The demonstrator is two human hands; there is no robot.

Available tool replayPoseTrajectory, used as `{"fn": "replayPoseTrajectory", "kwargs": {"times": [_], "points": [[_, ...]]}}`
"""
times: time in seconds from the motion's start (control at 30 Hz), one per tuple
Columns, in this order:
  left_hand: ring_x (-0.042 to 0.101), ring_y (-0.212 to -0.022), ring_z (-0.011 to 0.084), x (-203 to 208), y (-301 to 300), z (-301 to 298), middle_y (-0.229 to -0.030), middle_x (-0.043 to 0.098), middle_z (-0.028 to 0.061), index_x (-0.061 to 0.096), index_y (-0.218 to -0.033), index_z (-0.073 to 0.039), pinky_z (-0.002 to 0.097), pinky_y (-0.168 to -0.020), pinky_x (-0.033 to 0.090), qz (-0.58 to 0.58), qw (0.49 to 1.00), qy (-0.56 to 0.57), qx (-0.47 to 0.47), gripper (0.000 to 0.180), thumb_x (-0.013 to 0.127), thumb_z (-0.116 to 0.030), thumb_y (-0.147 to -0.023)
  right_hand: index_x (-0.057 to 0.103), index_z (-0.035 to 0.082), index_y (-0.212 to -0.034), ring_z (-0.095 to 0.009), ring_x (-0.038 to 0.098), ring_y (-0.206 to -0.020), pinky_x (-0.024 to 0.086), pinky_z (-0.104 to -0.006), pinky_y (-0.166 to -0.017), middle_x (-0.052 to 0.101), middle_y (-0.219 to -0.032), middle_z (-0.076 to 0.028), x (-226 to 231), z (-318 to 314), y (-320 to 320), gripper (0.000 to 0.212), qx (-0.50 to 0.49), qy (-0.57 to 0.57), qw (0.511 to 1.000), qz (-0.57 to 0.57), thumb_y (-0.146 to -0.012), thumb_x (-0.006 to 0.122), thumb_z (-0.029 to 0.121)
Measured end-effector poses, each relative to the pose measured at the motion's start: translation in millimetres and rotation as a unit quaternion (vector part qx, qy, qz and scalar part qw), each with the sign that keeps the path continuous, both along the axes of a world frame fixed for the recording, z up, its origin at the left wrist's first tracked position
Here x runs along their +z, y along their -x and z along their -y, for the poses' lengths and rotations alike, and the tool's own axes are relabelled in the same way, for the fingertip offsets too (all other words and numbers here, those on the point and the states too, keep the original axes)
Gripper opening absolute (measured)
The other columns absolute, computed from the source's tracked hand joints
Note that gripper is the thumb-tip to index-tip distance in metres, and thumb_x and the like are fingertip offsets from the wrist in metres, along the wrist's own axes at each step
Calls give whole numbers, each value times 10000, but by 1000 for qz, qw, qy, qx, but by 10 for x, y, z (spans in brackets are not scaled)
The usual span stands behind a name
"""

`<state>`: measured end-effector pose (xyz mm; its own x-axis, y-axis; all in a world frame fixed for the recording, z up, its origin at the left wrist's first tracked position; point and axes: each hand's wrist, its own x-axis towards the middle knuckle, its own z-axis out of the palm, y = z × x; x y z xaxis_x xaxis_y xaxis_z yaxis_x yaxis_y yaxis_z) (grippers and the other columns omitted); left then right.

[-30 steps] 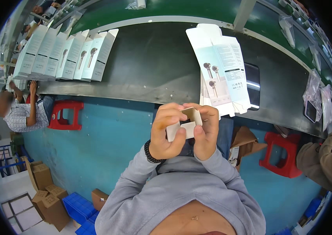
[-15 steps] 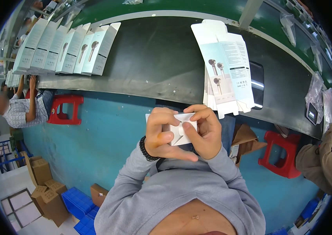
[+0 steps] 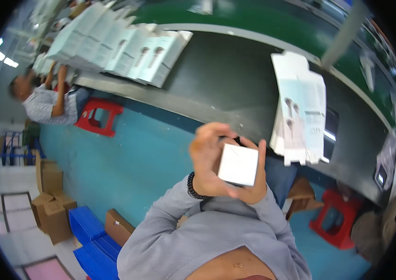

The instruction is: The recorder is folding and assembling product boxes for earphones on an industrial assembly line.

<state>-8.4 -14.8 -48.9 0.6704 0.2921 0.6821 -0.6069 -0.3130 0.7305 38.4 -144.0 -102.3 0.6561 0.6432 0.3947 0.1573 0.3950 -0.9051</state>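
Observation:
Between my two hands I hold a small carton, its closed white end (image 3: 238,164) facing up toward me. My left hand (image 3: 206,163) grips the left side, with the thumb along the lower edge and the fingers curled behind the top. On the right side, my right hand (image 3: 258,186) wraps round the carton, its fingers partly hidden. The carton is just in front of the dark bench (image 3: 226,88). To its right lies a pile of flat, unfolded cartons (image 3: 300,107) printed with earphones.
A row of upright, open-topped cartons (image 3: 137,56) stands at the bench's far left. A dark phone-like device (image 3: 331,130) lies beside the flat pile. Red stools (image 3: 100,114), a seated person (image 3: 48,102), blue crates (image 3: 95,238) and cardboard boxes (image 3: 53,205) surround the bench.
The carton's end flaps, creased and pressed by my right thumb before, now form a flat closed face. My hands have turned the carton end-up and moved apart to its sides. The view has tilted.

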Motion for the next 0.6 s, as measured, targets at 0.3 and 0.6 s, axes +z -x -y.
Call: {"fn": "replayPoseTrajectory", "kwargs": {"times": [0.3, 0.6], "points": [[463, -1099, 236, 1065, 552, -1248, -1173, 456, 128, 387, -1219, 4, 357, -901, 395, -200, 945, -217, 142, 689, 748, -152, -653, 303, 22, -1327, -394, 427, -1123, 291, -493, -956, 450, -1214, -232, 719, 203, -567, 953, -116, 69, 935, 327, -674, 557, 669], [445, -1090, 235, 162, 173, -3178, -1200, 383, 152, 221, -1305, -27, 302, -900, 375, 18, 907, 23, 420, 668, 632, -22, -778, 467, 30, -1216, -390, 338, -1197, 267, -461, -965, 398, -1281, -203, 467, 765, -902, 744, -215, 421, 762, 443, -654, 670, 473]]}}
